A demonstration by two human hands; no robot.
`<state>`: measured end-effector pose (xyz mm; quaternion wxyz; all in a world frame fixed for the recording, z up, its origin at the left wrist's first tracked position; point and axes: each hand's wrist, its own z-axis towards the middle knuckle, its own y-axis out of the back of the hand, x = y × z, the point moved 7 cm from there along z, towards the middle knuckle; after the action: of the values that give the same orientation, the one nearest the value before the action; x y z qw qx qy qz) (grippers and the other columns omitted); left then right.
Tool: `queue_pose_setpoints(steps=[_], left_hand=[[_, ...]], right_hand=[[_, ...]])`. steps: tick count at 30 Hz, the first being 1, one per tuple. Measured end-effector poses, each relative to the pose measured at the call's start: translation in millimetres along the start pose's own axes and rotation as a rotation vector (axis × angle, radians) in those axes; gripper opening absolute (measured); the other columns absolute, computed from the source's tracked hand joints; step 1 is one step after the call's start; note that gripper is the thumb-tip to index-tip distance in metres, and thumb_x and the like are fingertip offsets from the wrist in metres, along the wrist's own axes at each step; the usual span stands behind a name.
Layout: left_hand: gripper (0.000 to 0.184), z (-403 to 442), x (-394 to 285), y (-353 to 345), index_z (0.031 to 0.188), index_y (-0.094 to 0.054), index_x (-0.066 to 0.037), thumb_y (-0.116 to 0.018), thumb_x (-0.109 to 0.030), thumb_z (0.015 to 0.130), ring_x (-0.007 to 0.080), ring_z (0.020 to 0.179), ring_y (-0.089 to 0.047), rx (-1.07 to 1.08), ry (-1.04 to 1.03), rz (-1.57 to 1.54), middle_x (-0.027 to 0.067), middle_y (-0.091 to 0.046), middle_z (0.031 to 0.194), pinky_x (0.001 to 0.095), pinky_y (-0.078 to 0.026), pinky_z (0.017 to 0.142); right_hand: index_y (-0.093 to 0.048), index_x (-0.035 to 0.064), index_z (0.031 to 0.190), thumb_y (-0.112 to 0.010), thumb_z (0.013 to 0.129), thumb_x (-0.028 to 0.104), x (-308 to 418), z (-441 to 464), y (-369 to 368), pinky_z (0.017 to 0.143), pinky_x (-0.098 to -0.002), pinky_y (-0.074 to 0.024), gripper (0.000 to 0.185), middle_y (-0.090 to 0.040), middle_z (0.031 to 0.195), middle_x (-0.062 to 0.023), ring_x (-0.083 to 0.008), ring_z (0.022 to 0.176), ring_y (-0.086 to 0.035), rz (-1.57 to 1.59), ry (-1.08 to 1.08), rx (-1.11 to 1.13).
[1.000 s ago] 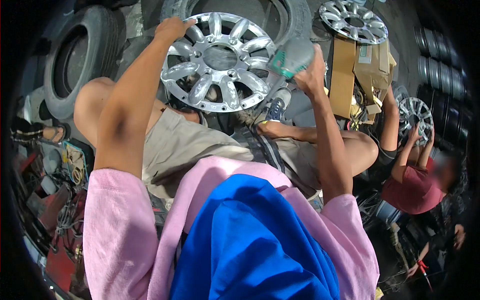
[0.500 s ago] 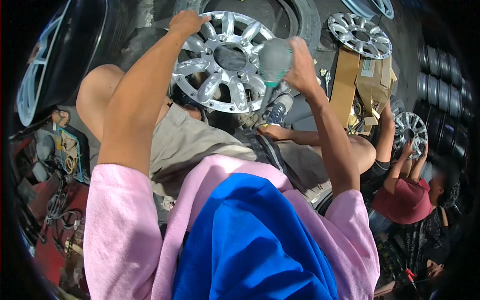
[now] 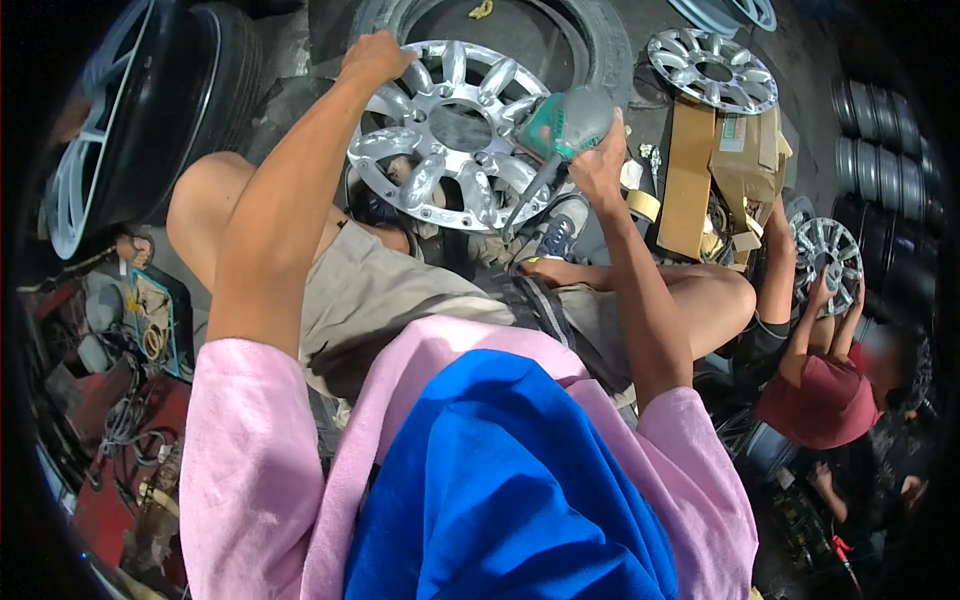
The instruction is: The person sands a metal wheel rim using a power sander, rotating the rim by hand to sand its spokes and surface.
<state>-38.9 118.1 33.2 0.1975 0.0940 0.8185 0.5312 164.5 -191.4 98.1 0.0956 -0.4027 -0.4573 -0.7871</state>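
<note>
A silver alloy wheel face (image 3: 424, 180) with thick spokes and patchy, scuffed metal lies in front of my crossed legs. At its upper left, my left hand (image 3: 376, 60) is closed on the outer edge; the fingertips are partly hidden. My right hand (image 3: 602, 165) is wrapped around a grey and green palm sander (image 3: 578, 115) at the wheel's right side. The sander's base overlaps the ends of the right-hand spokes, and its dark cord or hose hangs down toward my shoe. Whether the pad touches the metal cannot be made out.
A tire (image 3: 610, 60) lies behind the wheel face. To the right, another wheel face (image 3: 712, 72) rests by cardboard boxes (image 3: 688, 170), with a tape roll (image 3: 642, 206) nearby. Beyond, a person in a red shirt (image 3: 820, 405) holds a similar wheel (image 3: 828, 255). A large wheel (image 3: 165, 110) stands left.
My right hand and the sander have shifted right, toward the wheel's outer edge, and the sander's blur has lessened. My left hand keeps its hold on the edge. The view has tilted slightly.
</note>
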Motion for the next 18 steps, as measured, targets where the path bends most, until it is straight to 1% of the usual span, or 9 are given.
queue_pose_setpoints(steps=[2,5,6,7,10,12,14,16,18], left_hand=[[0.059,-15,-28,15,0.119,-0.075,-0.005,-0.069,-0.056,0.091,0.0361,0.12,-0.067,-0.011,-0.093,0.057,0.0186,-0.072,0.126,0.048,-0.054,0.1],[0.095,-34,-113,17,0.123,-0.072,-0.002,-0.065,-0.084,0.076,0.0393,0.122,-0.065,0.117,-0.509,-0.119,0.0236,-0.069,0.129,0.0476,-0.052,0.103],[0.102,-60,-142,20,0.135,-0.065,0.0,-0.068,-0.082,0.076,0.0389,0.122,-0.066,0.054,-0.682,-0.283,0.0263,-0.067,0.13,0.0458,-0.051,0.106],[0.108,-88,-172,23,0.14,-0.06,0.0,-0.07,-0.084,0.072,0.0393,0.125,-0.064,0.221,-0.763,-0.415,0.0269,-0.065,0.135,0.0458,-0.05,0.107],[0.12,-142,-232,-4,0.151,-0.044,0.002,-0.076,-0.08,0.07,0.0457,0.13,-0.057,0.264,-0.948,-0.304,0.0323,-0.054,0.145,0.0459,-0.049,0.109],[0.116,-152,-244,-16,0.148,-0.041,0.005,-0.082,-0.07,0.07,0.0485,0.13,-0.056,0.248,-0.9,-0.258,0.0357,-0.053,0.142,0.0472,-0.049,0.108],[0.104,-157,-252,-24,0.14,-0.044,0.006,-0.086,-0.059,0.07,0.0493,0.125,-0.058,0.274,-0.816,-0.258,0.0356,-0.057,0.134,0.0491,-0.05,0.105],[0.095,-162,-265,-24,0.133,-0.047,0.006,-0.088,-0.052,0.07,0.0487,0.12,-0.06,0.281,-0.819,-0.268,0.0344,-0.059,0.128,0.0498,-0.051,0.102],[0.099,-166,-274,-30,0.14,-0.046,0.005,-0.09,-0.051,0.071,0.0477,0.128,-0.057,0.327,-0.787,-0.229,0.0316,-0.054,0.138,0.049,-0.05,0.106]], right_hand=[[-0.063,0.0014,0.117,-0.094,0.069,0.031,-8,-2,7,0.091,-0.0403,-0.0504,0.064,-0.063,0.11,-0.0131,-0.0275,0.101,-0.065,0.074,-0.031,-0.051],[-0.06,-0.0014,0.123,-0.094,0.069,0.031,-12,-3,14,0.092,-0.04,-0.0511,0.072,-0.066,0.112,-0.014,-0.0275,0.101,-0.066,0.008,-0.063,-0.024],[-0.06,-0.0014,0.123,-0.094,0.069,0.031,-9,-5,18,0.092,-0.04,-0.0511,0.072,-0.066,0.112,-0.014,-0.0275,0.101,-0.066,0.01,-0.059,-0.031],[-0.056,-0.0038,0.128,-0.092,0.071,0.029,-3,-6,20,0.093,-0.0405,-0.0517,0.076,-0.067,0.112,-0.0143,-0.0288,0.1,-0.067,-0.016,-0.028,-0.006],[-0.042,-0.0108,0.14,-0.086,0.074,0.023,-50,-15,11,0.1,-0.0419,-0.0499,0.086,-0.063,0.126,-0.0203,-0.0349,0.11,-0.064,0.111,-0.147,0.065],[-0.047,-0.0119,0.136,-0.086,0.067,0.019,-21,-18,27,0.105,-0.0459,-0.0472,0.085,-0.051,0.134,-0.0273,-0.0456,0.123,-0.055,-0.434,0.113,0.061],[-0.042,-0.0134,0.139,-0.084,0.063,0.019,-22,-18,42,0.113,-0.0487,-0.0404,0.093,-0.045,0.142,-0.029,-0.0498,0.131,-0.047,-0.455,0.039,0.171],[-0.041,-0.015,0.14,-0.086,0.063,0.022,-8,-14,56,0.12,-0.0485,-0.0346,0.097,-0.045,0.142,-0.0323,-0.0517,0.131,-0.046,-0.246,-0.347,0.503],[-0.038,-0.0146,0.144,-0.09,0.064,0.027,-38,-25,66,0.117,-0.0451,-0.0388,0.104,-0.046,0.144,-0.0311,-0.0429,0.133,-0.05,-0.36,-0.221,0.504]])
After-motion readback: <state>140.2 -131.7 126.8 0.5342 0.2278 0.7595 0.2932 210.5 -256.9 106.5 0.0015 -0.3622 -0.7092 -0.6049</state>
